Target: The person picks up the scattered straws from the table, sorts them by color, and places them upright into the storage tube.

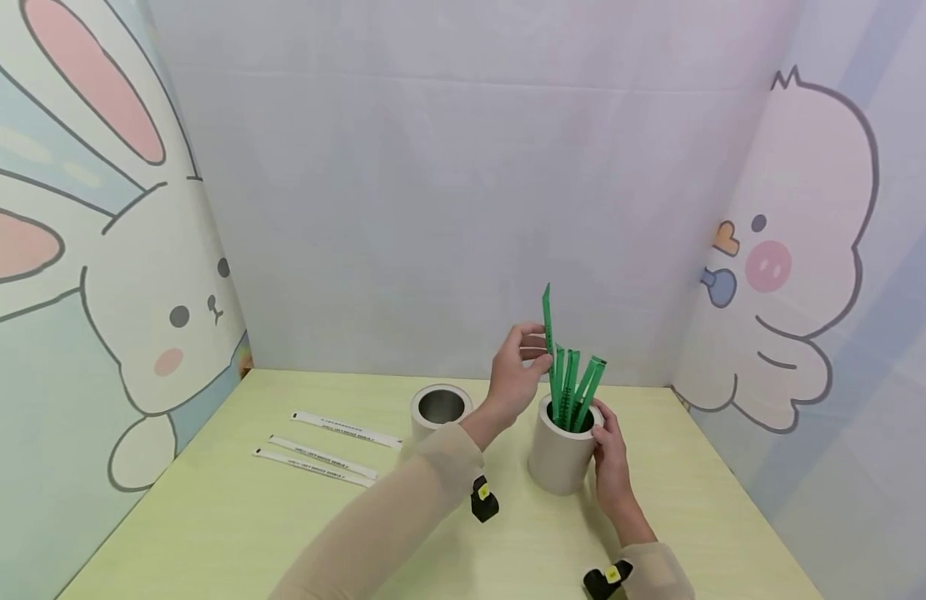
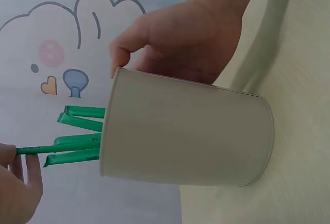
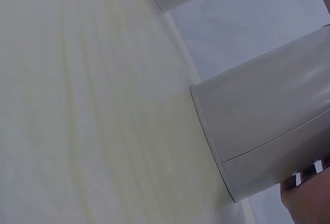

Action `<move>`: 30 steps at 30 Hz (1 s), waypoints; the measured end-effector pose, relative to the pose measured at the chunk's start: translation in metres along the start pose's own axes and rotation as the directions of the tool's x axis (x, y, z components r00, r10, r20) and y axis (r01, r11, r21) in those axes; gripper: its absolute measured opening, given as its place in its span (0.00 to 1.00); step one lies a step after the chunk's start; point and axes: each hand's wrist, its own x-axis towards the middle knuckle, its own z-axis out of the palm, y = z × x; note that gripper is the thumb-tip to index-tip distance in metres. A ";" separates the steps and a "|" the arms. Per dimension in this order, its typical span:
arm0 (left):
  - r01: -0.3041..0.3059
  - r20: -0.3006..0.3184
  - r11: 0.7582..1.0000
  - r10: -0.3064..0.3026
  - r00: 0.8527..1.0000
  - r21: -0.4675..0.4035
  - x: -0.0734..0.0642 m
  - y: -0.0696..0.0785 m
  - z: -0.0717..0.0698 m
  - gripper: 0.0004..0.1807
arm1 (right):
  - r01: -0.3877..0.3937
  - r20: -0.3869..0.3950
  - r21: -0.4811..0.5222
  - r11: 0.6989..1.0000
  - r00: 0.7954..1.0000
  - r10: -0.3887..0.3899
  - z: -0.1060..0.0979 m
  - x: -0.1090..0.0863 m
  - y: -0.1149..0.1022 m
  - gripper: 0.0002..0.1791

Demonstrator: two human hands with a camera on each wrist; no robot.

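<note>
My left hand (image 1: 513, 382) pinches a slim green stick packet (image 1: 548, 315) upright between thumb and fingers. Its lower part overlaps the other green stick packets (image 1: 568, 387) that stand in an off-white cylindrical holder (image 1: 558, 462). My right hand (image 1: 611, 454) grips this holder from its right side, thumb at the rim. From the left wrist view, the packets (image 2: 77, 155) stick out of the holder's mouth, and the right hand (image 2: 185, 38) wraps its side. The right wrist view shows the holder's base (image 3: 263, 126) on the table, with most of the right hand out of frame.
A second off-white holder (image 1: 423, 427), with a dark inside, stands left of the first, partly behind my left forearm. Several white printed stick packets (image 1: 346, 429) lie on the pale yellow table (image 1: 207, 517) at the left. Curtains with cartoon animals enclose the back and sides.
</note>
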 end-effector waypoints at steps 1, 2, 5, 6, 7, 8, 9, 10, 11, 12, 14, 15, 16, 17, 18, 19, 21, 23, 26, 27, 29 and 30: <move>0.003 0.001 1.000 -0.003 1.000 0.004 -0.001 -0.002 0.001 0.22 | -0.001 0.000 0.000 1.000 1.000 0.001 0.000 0.000 0.000 0.31; 0.010 0.004 1.000 -0.010 1.000 0.011 -0.002 -0.005 0.002 0.22 | 0.001 0.001 -0.001 1.000 1.000 -0.001 -0.001 0.000 0.000 0.32; 0.026 0.006 0.999 -0.026 1.000 0.025 -0.005 -0.014 0.006 0.22 | 0.005 0.001 -0.005 1.000 1.000 -0.005 -0.001 0.000 0.000 0.31; 0.030 0.007 0.999 -0.031 1.000 0.032 -0.006 -0.016 0.007 0.22 | 0.006 -0.001 -0.007 1.000 1.000 -0.006 -0.001 0.000 0.000 0.31; 0.033 0.008 0.999 -0.033 0.999 0.039 -0.007 -0.019 0.008 0.22 | 0.010 -0.003 -0.009 1.000 1.000 -0.010 -0.001 0.000 0.000 0.31; 0.033 0.009 0.998 -0.033 0.999 0.047 -0.008 -0.022 0.009 0.22 | 0.012 -0.005 -0.011 1.000 1.000 -0.012 -0.001 0.000 0.000 0.31; 0.028 0.011 0.998 -0.029 1.000 0.050 -0.009 -0.024 0.010 0.22 | 0.013 -0.007 -0.011 1.000 1.000 -0.013 0.000 0.000 0.000 0.31; 0.027 0.014 0.998 -0.027 1.000 0.052 -0.010 -0.026 0.010 0.22 | 0.012 -0.010 -0.012 1.000 1.000 -0.012 0.000 0.000 0.001 0.31; 0.028 0.015 0.998 -0.028 0.999 0.055 -0.011 -0.028 0.011 0.23 | 0.016 -0.010 -0.012 1.000 1.000 -0.016 0.000 0.000 0.000 0.31; 0.026 0.019 0.998 -0.027 0.999 0.055 -0.011 -0.030 0.012 0.23 | 0.017 -0.009 -0.012 1.000 1.000 -0.017 0.000 -0.001 0.000 0.31; 0.028 0.025 0.998 -0.030 0.999 0.056 -0.013 -0.033 0.013 0.23 | 0.017 -0.006 -0.011 1.000 1.000 -0.017 0.000 -0.001 0.000 0.31; 0.030 0.029 0.998 -0.032 0.999 0.057 -0.014 -0.034 0.013 0.23 | 0.018 -0.004 -0.010 1.000 1.000 -0.018 0.000 -0.001 -0.001 0.32; 0.034 0.032 0.998 -0.036 0.999 0.061 -0.015 -0.035 0.013 0.23 | 0.017 -0.004 -0.010 1.000 1.000 -0.017 0.001 -0.001 -0.001 0.32; 0.035 0.037 0.998 -0.037 0.999 0.061 -0.015 -0.035 0.014 0.23 | 0.017 -0.004 -0.010 1.000 1.000 -0.017 0.001 -0.001 -0.001 0.32; 0.037 0.041 0.997 -0.040 0.998 0.065 -0.016 -0.036 0.014 0.23 | 0.015 -0.004 -0.009 1.000 1.000 -0.015 0.001 -0.001 -0.001 0.32; 0.038 0.045 0.997 -0.041 0.998 0.067 -0.017 -0.037 0.014 0.22 | 0.017 -0.008 -0.011 1.000 1.000 -0.017 0.001 -0.001 -0.002 0.32; 0.044 0.050 0.997 -0.047 0.998 0.070 -0.018 -0.037 0.014 0.23 | 0.015 -0.011 -0.011 1.000 1.000 -0.015 0.002 -0.001 -0.002 0.32; 0.045 0.052 0.996 -0.048 0.997 0.073 -0.018 -0.038 0.014 0.23 | 0.014 -0.013 -0.013 1.000 1.000 -0.014 0.002 -0.001 -0.002 0.31; 0.052 0.048 0.995 -0.056 0.997 0.080 -0.019 -0.039 0.014 0.23 | 0.012 -0.009 -0.013 1.000 1.000 -0.012 0.002 -0.001 -0.002 0.31; 0.053 0.047 0.995 -0.057 0.997 0.082 -0.020 -0.039 0.014 0.23 | 0.013 -0.007 -0.012 1.000 1.000 -0.013 0.002 -0.001 -0.002 0.31; 0.054 0.049 0.995 -0.058 0.997 0.083 -0.020 -0.038 0.013 0.24 | 0.013 -0.005 -0.011 1.000 1.000 -0.013 0.001 -0.001 -0.002 0.31; 0.057 0.051 0.995 -0.061 0.997 0.086 -0.020 -0.038 0.013 0.24 | 0.013 -0.005 -0.011 1.000 1.000 -0.013 0.001 -0.001 -0.002 0.31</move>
